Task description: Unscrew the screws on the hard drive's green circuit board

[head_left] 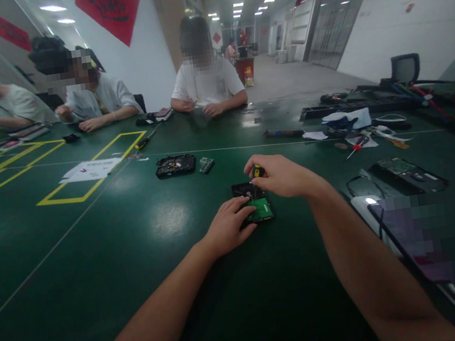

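Observation:
A black hard drive (242,191) with a green circuit board (262,209) lies on the green table (139,262) in front of me. My left hand (228,228) rests on the drive's near left side, fingers curled over its edge, holding it down. My right hand (281,175) is closed around a small screwdriver with a yellow and black handle (257,171), held upright with its tip down on the drive.
Another opened drive (175,165) and a loose circuit board (206,165) lie farther back. A paper (91,169) sits in yellow floor-tape markings. Tools, cables and boards (405,168) crowd the right side. Three people sit along the far edge of the table.

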Tool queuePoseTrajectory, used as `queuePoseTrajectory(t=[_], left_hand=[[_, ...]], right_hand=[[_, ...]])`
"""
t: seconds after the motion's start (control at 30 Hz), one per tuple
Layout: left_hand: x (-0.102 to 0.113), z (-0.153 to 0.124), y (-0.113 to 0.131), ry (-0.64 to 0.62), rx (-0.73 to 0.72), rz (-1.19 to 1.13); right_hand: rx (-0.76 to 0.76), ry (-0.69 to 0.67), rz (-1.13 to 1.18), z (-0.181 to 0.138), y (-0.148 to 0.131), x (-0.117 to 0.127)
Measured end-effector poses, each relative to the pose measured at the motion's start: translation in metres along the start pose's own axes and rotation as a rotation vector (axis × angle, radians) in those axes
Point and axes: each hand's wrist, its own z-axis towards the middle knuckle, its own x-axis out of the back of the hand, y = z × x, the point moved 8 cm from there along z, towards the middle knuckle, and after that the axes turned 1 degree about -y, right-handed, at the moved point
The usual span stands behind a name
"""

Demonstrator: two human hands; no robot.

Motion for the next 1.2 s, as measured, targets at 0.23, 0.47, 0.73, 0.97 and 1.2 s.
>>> queuePoseTrajectory(t=[0.23, 0.47, 0.73, 0.97, 1.2], left_hand=[[0.000, 0.000, -0.001, -0.005, -0.004, 0.001], [-0.001, 0.000, -0.005, -0.020, 0.027, -0.026], [-0.003, 0.001, -0.008, -0.023, 0.059, -0.056], [-0.003, 0.004, -0.013, -0.021, 0.067, -0.038], [0.002, 0.000, -0.018, -0.090, 0.082, -0.041]], right_hand=[[-0.044, 0.085, 0.055, -0.005, 0.006, 0.016], [-0.103, 0.497, 0.336, -0.015, 0.028, 0.061], [-0.030, 0.840, 0.585, -0.017, 0.021, 0.096], [-0.260, 0.896, 0.732, 0.006, 0.103, 0.074], [-0.717, 0.545, 0.198, -0.012, 0.194, -0.004]])
